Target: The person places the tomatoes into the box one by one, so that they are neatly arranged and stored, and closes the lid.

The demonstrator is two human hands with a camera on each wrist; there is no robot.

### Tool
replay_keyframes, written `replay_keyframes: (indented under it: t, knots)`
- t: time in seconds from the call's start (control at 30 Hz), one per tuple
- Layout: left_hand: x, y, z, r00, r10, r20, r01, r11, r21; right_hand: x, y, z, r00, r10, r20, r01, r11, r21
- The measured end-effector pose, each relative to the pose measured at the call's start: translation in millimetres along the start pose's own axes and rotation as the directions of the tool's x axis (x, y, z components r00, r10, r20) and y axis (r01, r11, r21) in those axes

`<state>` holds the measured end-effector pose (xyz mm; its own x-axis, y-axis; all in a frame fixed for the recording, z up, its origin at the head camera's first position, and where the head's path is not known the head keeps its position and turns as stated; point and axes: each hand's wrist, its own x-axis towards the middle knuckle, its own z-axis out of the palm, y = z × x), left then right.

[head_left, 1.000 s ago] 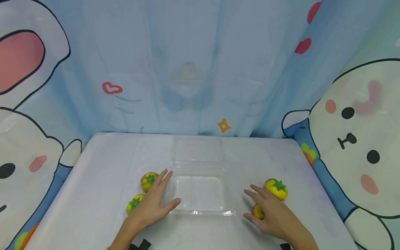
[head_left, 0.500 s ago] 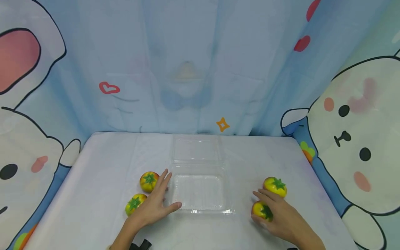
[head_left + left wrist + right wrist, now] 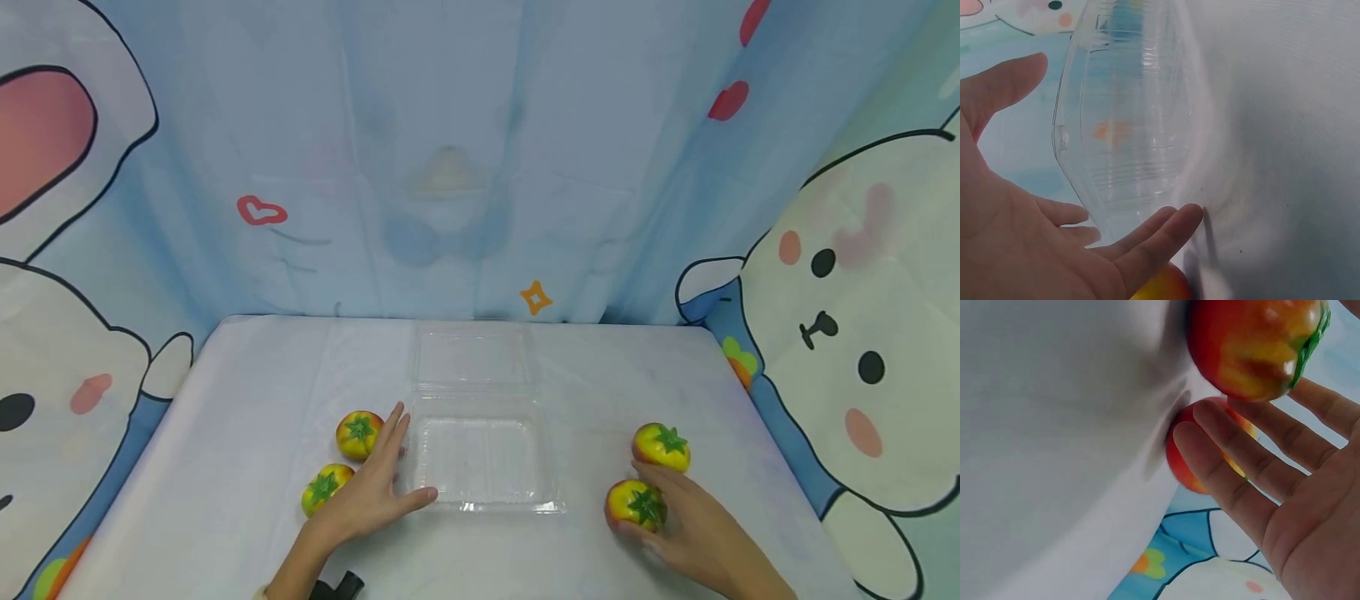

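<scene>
A clear plastic clamshell box (image 3: 487, 507) lies unfolded mid-table, its lid half towards the back. Beside its left edge my left hand (image 3: 367, 496) is spread with fingers straight; whether it touches the box (image 3: 1058, 147) I cannot tell. Left of that hand are two yellow-red toy tomatoes with green leaf tops, one farther back (image 3: 358, 435) and one nearer (image 3: 326, 487). My right hand (image 3: 693, 529) is at the right side of the nearer right tomato (image 3: 633, 505), thumb along its front, fingers extended behind it. Just behind sits another tomato (image 3: 660, 447), partly covered by fingertips in the right wrist view.
A white cloth covers the table (image 3: 285, 358). Behind it hangs a blue curtain (image 3: 337, 125) printed with cartoon animals. A black strap piece (image 3: 341, 586) shows by the left wrist.
My right hand has shifted right and slightly nearer, uncovering the front right tomato that it partly hid. The left hand stays almost in place. The tomatoes and box have not visibly moved.
</scene>
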<state>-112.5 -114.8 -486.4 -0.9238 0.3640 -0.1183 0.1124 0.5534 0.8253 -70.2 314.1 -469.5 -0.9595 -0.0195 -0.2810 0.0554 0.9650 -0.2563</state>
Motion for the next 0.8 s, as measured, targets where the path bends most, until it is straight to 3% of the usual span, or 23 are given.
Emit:
replay_keyframes:
  t: [0.27, 0.8]
  knots:
    - [1.1, -1.8, 0.6, 1.0, -0.004, 0.029, 0.004, 1.0, -0.008, -1, 15, 6, 0.997, 0.039, 0.066, -0.046, 0.993, 0.109]
    - [-3.7, 2.0, 2.1, 0.999, 0.008, 0.047, -0.01, 0.998, 0.055, -6, 19, 15, 1.0, -0.028, -0.003, 0.028, 0.989, 0.143]
